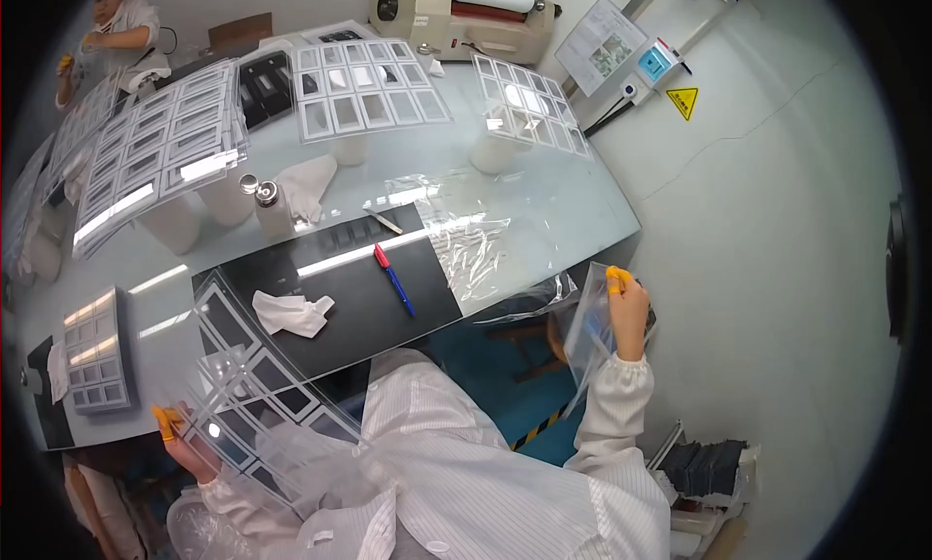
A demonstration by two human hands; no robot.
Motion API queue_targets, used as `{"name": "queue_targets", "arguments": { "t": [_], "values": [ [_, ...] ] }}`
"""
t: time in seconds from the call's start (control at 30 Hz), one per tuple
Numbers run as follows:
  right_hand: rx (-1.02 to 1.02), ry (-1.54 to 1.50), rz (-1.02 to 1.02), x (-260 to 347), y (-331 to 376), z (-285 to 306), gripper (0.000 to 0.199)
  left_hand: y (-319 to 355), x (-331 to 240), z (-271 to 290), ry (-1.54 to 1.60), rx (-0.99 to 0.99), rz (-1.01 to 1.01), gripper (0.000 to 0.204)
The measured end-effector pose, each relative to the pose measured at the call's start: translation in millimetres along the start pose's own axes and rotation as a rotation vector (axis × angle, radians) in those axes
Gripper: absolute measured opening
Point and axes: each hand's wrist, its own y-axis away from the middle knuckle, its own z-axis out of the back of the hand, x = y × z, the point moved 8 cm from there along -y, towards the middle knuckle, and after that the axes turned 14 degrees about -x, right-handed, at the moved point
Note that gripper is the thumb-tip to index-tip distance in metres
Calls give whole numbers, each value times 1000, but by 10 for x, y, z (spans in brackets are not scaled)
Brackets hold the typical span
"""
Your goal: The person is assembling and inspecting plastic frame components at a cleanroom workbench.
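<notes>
Head view: the left hand (184, 444), orange cot on a fingertip, pinches the corner of a clear gridded sheet (248, 385) hanging off the near edge of the black mat (340, 298); being thin and glossy, it could crease or catch that edge. A crumpled white wipe (291, 312) and a red-and-blue pen (393, 279) lie on the mat. Well right of it, the right hand (626, 312) grips a limp clear film (587, 332), which may cling or slip

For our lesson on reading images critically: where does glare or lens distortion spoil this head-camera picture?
Head view: ceiling lights streak white across the glossy table and the black mat; the clear film in the right hand shines pale; table edges bow toward the dark fisheye rim.
</notes>
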Motion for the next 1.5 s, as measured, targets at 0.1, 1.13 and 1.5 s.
{"name": "queue_targets", "arguments": {
  "t": [0.1, 1.13, 1.5],
  "values": [
    [-120, 246, 472, 277, -354, -340, 25, 241, 140, 344, -39, -305, -116, 26],
    [1453, -1005, -44, 1988, 2834, -2098, 36, 847, 1001, -1471, -248, 164, 200, 30],
    [1166, -1198, -418, 1699, 2455, -1962, 24, 818, 702, -852, -669, 58, -78, 34]
  ]
}}
